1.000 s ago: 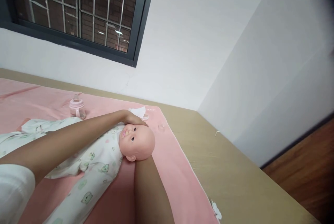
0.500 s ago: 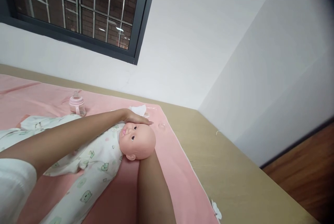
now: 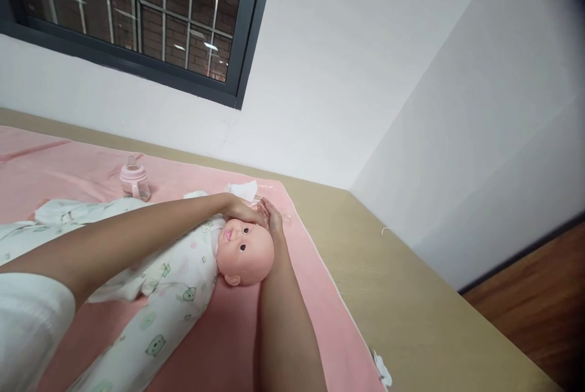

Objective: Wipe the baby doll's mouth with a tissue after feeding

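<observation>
A baby doll (image 3: 249,258) lies face up on a pink sheet, dressed in a white romper (image 3: 183,270) with green animal prints. My left arm reaches across its body, and my left hand (image 3: 244,210) lies along the far side of its head, fingers stretched out. From the front, my right forearm passes close beside the crown of the head. My right hand (image 3: 273,218) shows past the crown, fingers extended and close to the left fingertips. Part of the right palm is hidden behind the head.
A pink-lidded baby bottle (image 3: 134,180) stands behind the doll. White tissue (image 3: 243,189) lies near the sheet's far corner. The pink sheet (image 3: 315,294) covers part of a tan surface (image 3: 365,258) against white walls. A barred window (image 3: 137,20) is above.
My right hand has come into view beyond the doll's head, its fingers now near my left hand. The head has shifted slightly right and toward me, and my left hand moved with it.
</observation>
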`<action>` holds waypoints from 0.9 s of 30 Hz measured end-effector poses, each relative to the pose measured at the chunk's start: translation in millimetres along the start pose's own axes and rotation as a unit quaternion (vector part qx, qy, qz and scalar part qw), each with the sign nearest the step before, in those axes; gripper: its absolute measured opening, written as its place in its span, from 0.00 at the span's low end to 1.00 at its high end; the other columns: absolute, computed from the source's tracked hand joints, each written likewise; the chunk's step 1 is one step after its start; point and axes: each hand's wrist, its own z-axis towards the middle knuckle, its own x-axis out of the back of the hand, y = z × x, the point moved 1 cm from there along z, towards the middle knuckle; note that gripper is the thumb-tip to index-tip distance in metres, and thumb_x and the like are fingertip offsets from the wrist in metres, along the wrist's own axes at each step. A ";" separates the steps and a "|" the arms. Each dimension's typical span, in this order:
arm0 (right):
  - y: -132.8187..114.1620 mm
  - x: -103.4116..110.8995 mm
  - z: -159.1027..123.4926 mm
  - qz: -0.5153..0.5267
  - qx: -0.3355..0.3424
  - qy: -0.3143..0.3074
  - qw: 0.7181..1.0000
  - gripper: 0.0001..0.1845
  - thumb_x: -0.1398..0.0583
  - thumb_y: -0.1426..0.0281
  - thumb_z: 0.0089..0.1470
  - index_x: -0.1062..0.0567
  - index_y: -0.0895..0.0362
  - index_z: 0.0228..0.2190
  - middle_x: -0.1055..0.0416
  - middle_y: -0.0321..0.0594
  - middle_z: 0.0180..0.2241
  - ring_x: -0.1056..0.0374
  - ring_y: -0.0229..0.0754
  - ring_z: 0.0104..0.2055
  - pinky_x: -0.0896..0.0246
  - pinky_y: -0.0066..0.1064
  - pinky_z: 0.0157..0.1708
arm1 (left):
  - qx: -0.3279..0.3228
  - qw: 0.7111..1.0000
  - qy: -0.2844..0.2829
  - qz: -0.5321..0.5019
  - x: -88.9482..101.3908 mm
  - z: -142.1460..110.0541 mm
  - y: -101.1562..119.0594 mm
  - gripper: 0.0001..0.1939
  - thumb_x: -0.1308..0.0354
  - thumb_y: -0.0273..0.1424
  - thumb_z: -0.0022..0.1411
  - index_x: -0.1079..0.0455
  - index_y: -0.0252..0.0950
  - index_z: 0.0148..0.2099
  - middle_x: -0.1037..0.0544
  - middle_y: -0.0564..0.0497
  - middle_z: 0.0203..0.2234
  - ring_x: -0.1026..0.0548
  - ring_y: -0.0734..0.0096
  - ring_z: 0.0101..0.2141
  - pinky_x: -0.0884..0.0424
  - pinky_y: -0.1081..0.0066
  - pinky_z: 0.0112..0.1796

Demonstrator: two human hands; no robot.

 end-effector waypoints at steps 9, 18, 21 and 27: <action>4.1 -1.7 2.9 0.046 -0.030 -0.117 0.992 0.16 0.33 0.70 0.41 0.22 0.60 0.36 0.22 0.44 0.39 0.27 0.43 0.43 0.33 0.33 0.52 | 0.056 0.997 -0.048 0.004 13.7 -4.8 -1.2 0.29 0.50 0.53 0.59 0.27 0.36 0.50 0.20 0.42 0.41 0.24 0.54 0.43 0.29 0.58 0.47; 6.8 -3.2 8.8 0.037 -0.079 -0.117 0.989 0.17 0.31 0.69 0.42 0.22 0.60 0.37 0.24 0.44 0.38 0.26 0.41 0.41 0.30 0.33 0.47 | 0.090 0.978 0.141 0.126 35.2 -91.6 -2.1 0.38 0.65 0.58 0.65 0.32 0.39 0.60 0.24 0.41 0.49 0.26 0.53 0.48 0.37 0.58 0.54; -3.8 -5.9 8.5 0.020 -0.053 -0.112 0.992 0.19 0.31 0.64 0.43 0.21 0.59 0.39 0.24 0.45 0.42 0.27 0.41 0.43 0.30 0.33 0.46 | 0.084 0.967 0.205 0.123 27.9 -115.4 -10.4 0.38 0.67 0.59 0.66 0.32 0.40 0.60 0.25 0.44 0.53 0.29 0.55 0.51 0.38 0.61 0.55; -66.8 -28.7 -4.3 -0.093 0.091 -0.080 0.988 0.21 0.31 0.55 0.39 0.21 0.60 0.28 0.23 0.43 0.36 0.29 0.41 0.41 0.34 0.34 0.50 | -0.012 0.939 0.329 0.094 13.4 -139.2 -15.8 0.31 0.64 0.52 0.69 0.30 0.39 0.57 0.28 0.49 0.57 0.32 0.58 0.56 0.40 0.67 0.57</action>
